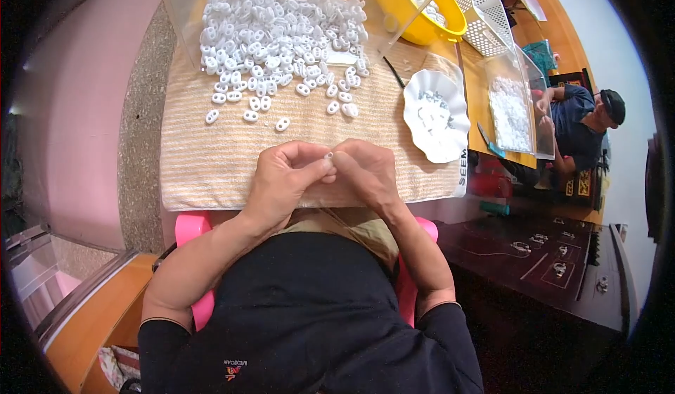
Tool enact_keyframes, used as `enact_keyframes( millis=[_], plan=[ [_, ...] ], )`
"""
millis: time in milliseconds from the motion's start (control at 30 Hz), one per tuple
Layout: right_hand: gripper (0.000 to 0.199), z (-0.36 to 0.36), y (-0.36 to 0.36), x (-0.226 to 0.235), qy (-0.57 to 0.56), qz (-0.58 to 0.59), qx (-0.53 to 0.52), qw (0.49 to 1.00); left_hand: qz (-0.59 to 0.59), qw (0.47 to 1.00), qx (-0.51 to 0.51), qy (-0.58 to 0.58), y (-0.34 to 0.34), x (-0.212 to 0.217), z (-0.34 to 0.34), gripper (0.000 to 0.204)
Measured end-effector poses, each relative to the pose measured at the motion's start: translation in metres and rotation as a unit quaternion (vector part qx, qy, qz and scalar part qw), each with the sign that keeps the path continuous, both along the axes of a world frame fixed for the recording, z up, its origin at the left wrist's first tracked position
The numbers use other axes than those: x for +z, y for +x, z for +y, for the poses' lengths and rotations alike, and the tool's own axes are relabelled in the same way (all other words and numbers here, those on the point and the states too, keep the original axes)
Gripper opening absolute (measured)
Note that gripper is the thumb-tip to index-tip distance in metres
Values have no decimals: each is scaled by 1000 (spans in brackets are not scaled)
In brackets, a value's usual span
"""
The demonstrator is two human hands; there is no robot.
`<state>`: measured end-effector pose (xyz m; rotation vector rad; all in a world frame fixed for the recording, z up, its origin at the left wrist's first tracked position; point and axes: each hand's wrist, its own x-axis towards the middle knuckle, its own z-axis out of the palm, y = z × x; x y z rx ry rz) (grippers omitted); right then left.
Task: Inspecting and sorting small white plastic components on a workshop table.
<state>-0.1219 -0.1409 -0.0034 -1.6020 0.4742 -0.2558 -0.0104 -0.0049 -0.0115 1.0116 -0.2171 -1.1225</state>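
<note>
My left hand point(285, 176) and my right hand point(365, 171) meet above the front of the towel-covered table. Both are closed, pinching one small white plastic piece point(328, 156) between thumbs and forefingers; most of it is hidden by the fingers. Beyond them lies a big heap of white oval pieces with two holes each point(281, 32), with several loose ones scattered toward me, the nearest a single two-hole piece point(283, 124). To the right of my hands, a white wavy-rimmed dish point(416, 137) holds small white and grey bits.
A striped towel point(204, 162) covers the table. At the back right stand a yellow basin point(453, 24), a white perforated basket point(485, 14) and a clear box of white pieces point(510, 112). A teal-handled knife point(496, 149) lies near that box. A person point(580, 123) sits at far right.
</note>
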Motion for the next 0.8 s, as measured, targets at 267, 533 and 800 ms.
enact_keyframes(
  millis=[267,533,800],
  plan=[
    [15,-3,2,4,-7,0,2,1000,19,999,3,-26,2,-3,-2,15],
    [16,-21,3,15,-83,17,-85,993,51,998,2,-21,3,-1,-1,18],
    [12,-44,26,5,-370,27,-89,925,63,998,1,-7,5,-1,0,19]
  ],
)
